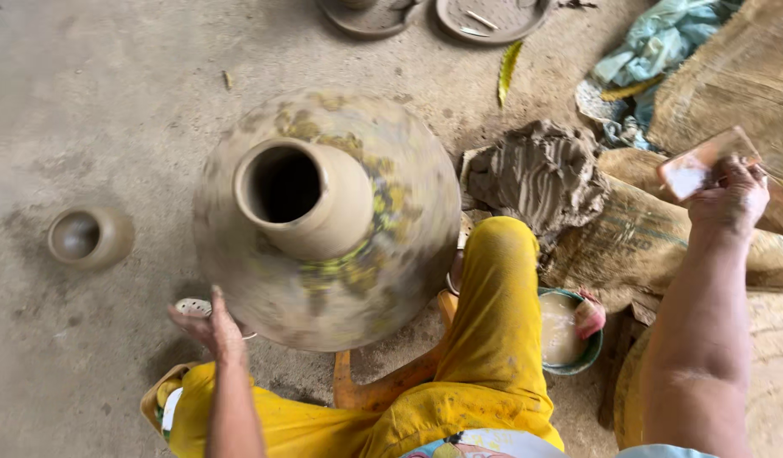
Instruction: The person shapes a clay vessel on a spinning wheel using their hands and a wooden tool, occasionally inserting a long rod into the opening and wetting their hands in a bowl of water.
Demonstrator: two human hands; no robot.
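A large round clay pot [383,229] with a narrow neck stands in front of me, blurred as if spinning, with yellowish blotches on its shoulder. My left hand [206,326] rests flat against its lower left side, fingers together, holding nothing. My right hand [731,199] is raised out to the right and grips a flat rectangular wooden paddle [704,163]. My knee in yellow cloth [497,297] sits just right of the pot.
A lump of grey wet clay [540,174] lies beyond the knee on sacking [637,242]. A bowl of slip [565,331] stands by my leg. A small clay pot [90,237] sits left. Two clay dishes [489,17] lie at the top.
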